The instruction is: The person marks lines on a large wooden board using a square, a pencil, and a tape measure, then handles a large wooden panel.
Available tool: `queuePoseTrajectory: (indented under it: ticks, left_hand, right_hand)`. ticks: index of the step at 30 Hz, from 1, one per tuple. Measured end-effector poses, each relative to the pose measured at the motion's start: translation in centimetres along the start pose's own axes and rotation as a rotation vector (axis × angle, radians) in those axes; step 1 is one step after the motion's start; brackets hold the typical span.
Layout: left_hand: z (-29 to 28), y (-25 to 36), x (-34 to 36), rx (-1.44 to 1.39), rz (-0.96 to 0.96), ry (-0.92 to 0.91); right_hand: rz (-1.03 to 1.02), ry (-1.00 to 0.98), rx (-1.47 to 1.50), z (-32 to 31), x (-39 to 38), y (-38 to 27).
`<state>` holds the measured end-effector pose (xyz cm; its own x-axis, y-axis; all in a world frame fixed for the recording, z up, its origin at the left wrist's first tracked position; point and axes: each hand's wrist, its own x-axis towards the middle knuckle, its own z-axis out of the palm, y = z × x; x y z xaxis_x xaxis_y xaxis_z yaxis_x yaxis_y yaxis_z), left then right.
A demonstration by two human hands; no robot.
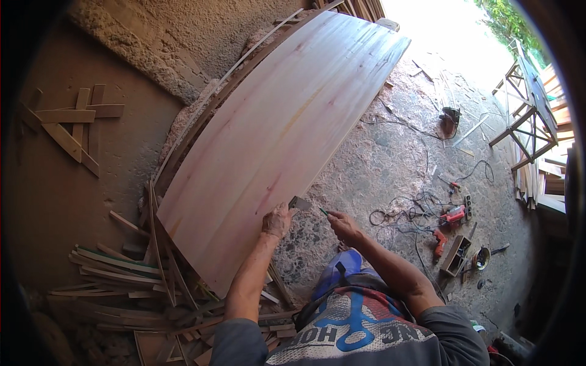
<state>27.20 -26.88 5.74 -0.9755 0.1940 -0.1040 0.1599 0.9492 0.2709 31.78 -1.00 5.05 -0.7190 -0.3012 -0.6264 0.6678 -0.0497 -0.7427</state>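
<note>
A wide pale wooden panel (268, 122) with pinkish streaks slants across the middle. At its near right edge my left hand (278, 221) is closed on a flat grey plate (300, 203), which reaches past the panel's side over the floor. To the right of it, apart from the panel, my right hand (345, 228) grips a thin green stick-like tool (323, 211). The tip of that tool points toward the grey plate, with a small gap between them. The rest of the tool is hidden in my fingers.
Curved wood strips (116, 271) pile up at the lower left. On the right floor lie a red power tool (453, 215), an orange drill (439, 243), tangled cords (415, 210) and a wooden box (456, 256). A trestle table (531, 104) stands at the far right.
</note>
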Motion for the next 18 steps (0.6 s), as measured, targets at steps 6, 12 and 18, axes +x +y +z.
queuePoseTrajectory:
  ticks: [6, 12, 18]
  left_hand:
    - [-0.3, 1.2, -0.4, 0.074, -0.030, 0.038]
    - [0.4, 0.7, -0.4, 0.095, 0.000, 0.058]
    - [0.4, 0.2, -0.8, 0.098, 0.010, 0.123]
  right_hand:
    - [0.023, -0.017, -0.064, 2.0, 2.8, -3.0]
    - [0.046, -0.012, -0.128, 2.8, 6.8, -2.5]
    - [0.109, -0.008, -0.097, 3.9, 5.3, -4.9]
